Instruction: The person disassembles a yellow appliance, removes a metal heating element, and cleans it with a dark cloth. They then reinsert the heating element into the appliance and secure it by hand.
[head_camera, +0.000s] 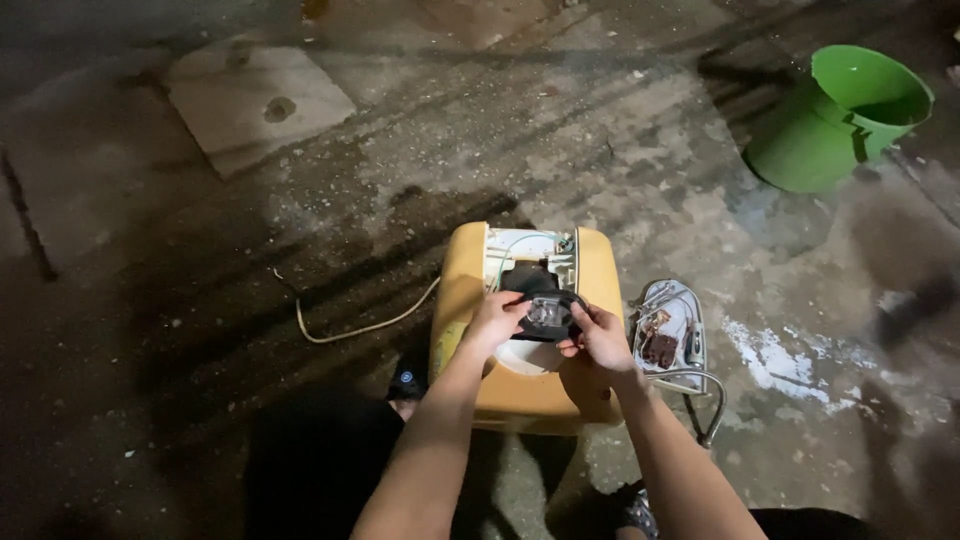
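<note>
Just below the middle of the frame, the left hand (495, 318) and the right hand (600, 338) are meeting over a yellow appliance housing (458, 300) that is lying on the concrete floor (620, 150). Both hands are closing their fingers around a small black part with a clear, shiny centre (546, 313), the left gripping its left edge and the right pinching its right edge; the part is sitting over the opening in the housing, above a pale round patch, though the dim light is making it hard to tell whether it is resting on the housing or being held just clear. A pale cord (362, 322) is trailing from the housing toward the left. Just right of the housing, a detached panel with wires and a brown block (668, 335) is lying flat. A green bucket (835, 118) is tipping on its side in the upper right, and a square slab (255, 100) is showing in the upper left.
</note>
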